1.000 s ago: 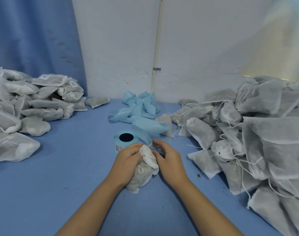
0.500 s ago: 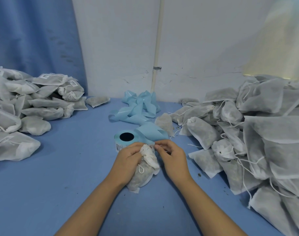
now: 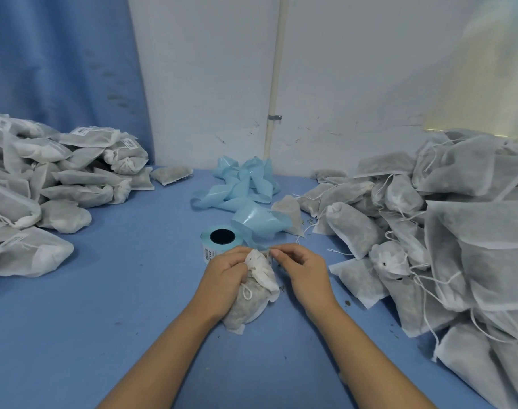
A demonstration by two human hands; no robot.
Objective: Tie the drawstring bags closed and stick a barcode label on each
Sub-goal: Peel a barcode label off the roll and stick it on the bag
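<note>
The blue desk [image 3: 104, 305] is laid out like a small working line. On the right side lies the big pile of open bags [image 3: 458, 231], their white strings hanging loose, near enough for the right arm to take the next one. On the left side lies the pile of finished bags [image 3: 45, 184], where white labels show on several, so I judge this is where the done ones go. At the back, the empty blue strip [image 3: 243, 184] is heaped out of the way, and the roll of labels [image 3: 221, 240] stands just beyond the hands so the next label can be reached. The bag [image 3: 252, 293] being worked on rests on the desk in the middle, its neck already gathered and pointing toward the roll. The left hand [image 3: 225, 278] has its grip wrapped around the neck, I think to hold the cloth steady. The right hand [image 3: 302, 270] has its grip pinched, thumb against forefinger, on a small pale piece beside the neck, most likely a label [image 3: 269, 256], though it is too small to be sure.
</note>
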